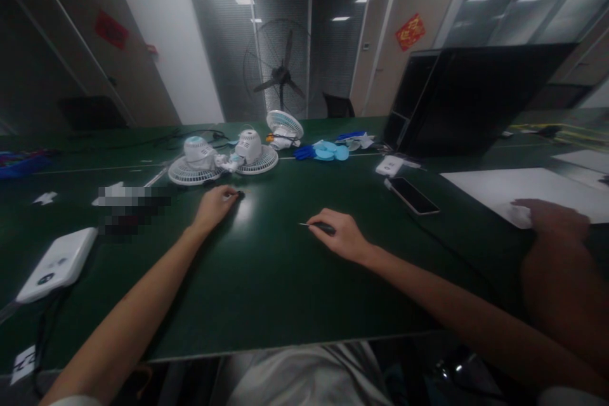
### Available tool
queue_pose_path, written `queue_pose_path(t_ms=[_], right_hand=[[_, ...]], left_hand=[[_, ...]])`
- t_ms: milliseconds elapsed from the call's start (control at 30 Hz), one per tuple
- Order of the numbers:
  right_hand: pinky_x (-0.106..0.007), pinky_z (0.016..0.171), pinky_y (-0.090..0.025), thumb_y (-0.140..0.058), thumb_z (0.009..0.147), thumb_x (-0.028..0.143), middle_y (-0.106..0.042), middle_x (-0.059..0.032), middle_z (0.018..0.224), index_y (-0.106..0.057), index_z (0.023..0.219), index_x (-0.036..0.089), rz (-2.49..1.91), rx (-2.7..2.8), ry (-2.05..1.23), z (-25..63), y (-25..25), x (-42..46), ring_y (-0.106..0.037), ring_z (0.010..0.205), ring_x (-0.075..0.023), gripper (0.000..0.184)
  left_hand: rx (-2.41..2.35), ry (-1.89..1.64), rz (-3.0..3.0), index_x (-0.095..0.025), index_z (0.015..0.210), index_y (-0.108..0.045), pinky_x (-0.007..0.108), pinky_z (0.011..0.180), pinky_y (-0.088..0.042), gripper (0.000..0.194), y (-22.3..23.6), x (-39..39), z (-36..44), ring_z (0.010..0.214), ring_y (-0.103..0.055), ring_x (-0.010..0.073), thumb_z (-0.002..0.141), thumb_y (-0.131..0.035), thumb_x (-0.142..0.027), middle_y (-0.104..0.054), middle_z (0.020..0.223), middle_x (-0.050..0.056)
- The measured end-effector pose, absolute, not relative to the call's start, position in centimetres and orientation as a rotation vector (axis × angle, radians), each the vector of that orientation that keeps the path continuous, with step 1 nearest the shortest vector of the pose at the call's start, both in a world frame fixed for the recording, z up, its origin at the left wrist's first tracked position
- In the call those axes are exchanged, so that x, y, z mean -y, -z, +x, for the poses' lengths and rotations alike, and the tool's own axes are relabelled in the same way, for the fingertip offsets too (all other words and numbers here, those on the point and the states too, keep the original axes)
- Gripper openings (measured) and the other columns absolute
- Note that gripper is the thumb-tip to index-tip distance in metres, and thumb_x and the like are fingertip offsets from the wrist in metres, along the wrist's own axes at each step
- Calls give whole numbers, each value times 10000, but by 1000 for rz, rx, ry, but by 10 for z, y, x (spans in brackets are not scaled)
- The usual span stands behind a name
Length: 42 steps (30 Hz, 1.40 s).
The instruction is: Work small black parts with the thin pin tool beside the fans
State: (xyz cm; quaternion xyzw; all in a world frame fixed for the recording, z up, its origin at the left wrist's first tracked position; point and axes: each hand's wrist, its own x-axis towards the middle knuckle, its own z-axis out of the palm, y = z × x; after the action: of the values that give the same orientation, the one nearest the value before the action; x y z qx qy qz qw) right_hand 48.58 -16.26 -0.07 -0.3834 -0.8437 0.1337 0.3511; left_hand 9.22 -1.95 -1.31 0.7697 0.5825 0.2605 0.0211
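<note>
My left hand (216, 206) rests on the green table (266, 279), its fingers pinched on a small dark piece (240, 195) whose kind I cannot make out. My right hand (340, 236) is closed around the dark handle of a small screwdriver (326, 228). The screwdriver's thin metal shaft points left, toward my other hand, with a gap between the two. Just beyond my left hand lie two white fan heads, one on the left (195, 168) and one on the right (254, 153), both grille down. A third small fan (284, 130) stands tilted behind them.
Light-blue round pieces (330, 151) and blue gloves (304, 152) lie farther back. To the right are a phone (413, 195), a white device (390, 165) and a large black screen (495, 101). A co-worker's hand (556, 219) touches a white sheet (542, 181). A white case (59, 265) lies left.
</note>
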Motion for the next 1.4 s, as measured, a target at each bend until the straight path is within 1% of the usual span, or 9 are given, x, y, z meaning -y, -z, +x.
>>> queue_pose_path(t_ms=[133,300,467,667,900,1067,1200,1300,1400], right_hand=[[-316,797,-593,-619,1058,273,-728,-60,1078,-706,1178,210,-994,2188,-352,487,2,162,-713,920,-193,162],[-322,802,-586,-629,1054,281,-727,-52,1069,-708,1177,219,-1012,2182,-351,486,3,162,-709,917,-194,159],[-325,800,-583,-630,1052,277,-724,-51,1075,-709,1174,223,-1025,2182,-353,486,4,161,-704,918,-196,155],[-321,811,-585,-623,1058,276,-719,-53,1083,-703,1180,217,-1020,2185,-365,486,3,161,-702,935,-193,157],[-326,821,-597,-608,1067,286,-720,-58,1093,-703,1185,210,-1011,2190,-386,487,4,162,-707,940,-193,169],[-327,821,-603,-601,1071,287,-724,-58,1102,-702,1196,214,-1011,2195,-398,487,2,163,-713,951,-196,176],[-311,796,-600,-609,1066,278,-724,-58,1099,-703,1193,210,-1015,2197,-395,486,1,164,-714,936,-191,172],[-310,793,-593,-627,1056,283,-724,-55,1083,-711,1172,209,-1023,2197,-383,485,1,163,-711,915,-189,161],[-317,805,-588,-628,1056,290,-724,-52,1076,-712,1166,209,-1024,2199,-372,486,1,162,-709,916,-190,161]], left_hand=[[-2106,-848,2275,-139,1035,-767,352,838,-522,279,8,14,45,1002,-718,337,910,-608,-331,-780,1069,167],[-2331,-802,2188,-156,1082,-785,340,812,-520,319,11,12,26,961,-739,338,918,-597,-355,-797,1034,160],[-2333,-855,2201,-166,1121,-781,341,832,-521,328,15,9,31,970,-746,338,930,-591,-354,-801,1046,156],[-2275,-911,2140,-169,1070,-791,317,870,-525,295,16,9,31,986,-746,314,915,-609,-341,-802,1052,136],[-2298,-1039,2064,-166,1106,-767,355,909,-530,308,18,7,26,1008,-740,326,931,-595,-353,-793,1079,145],[-2216,-1115,2114,-157,1088,-759,343,972,-513,290,18,6,27,1007,-735,299,946,-569,-324,-791,1088,134],[-2169,-1111,2100,-165,1094,-764,341,959,-513,299,18,6,28,1019,-736,306,938,-579,-340,-793,1082,134],[-2153,-1103,2091,-147,1054,-781,347,938,-519,292,19,4,28,992,-744,314,917,-592,-323,-799,1044,141],[-2127,-1105,2091,-133,1040,-787,333,939,-523,283,20,2,28,978,-750,299,899,-608,-300,-803,1032,140]])
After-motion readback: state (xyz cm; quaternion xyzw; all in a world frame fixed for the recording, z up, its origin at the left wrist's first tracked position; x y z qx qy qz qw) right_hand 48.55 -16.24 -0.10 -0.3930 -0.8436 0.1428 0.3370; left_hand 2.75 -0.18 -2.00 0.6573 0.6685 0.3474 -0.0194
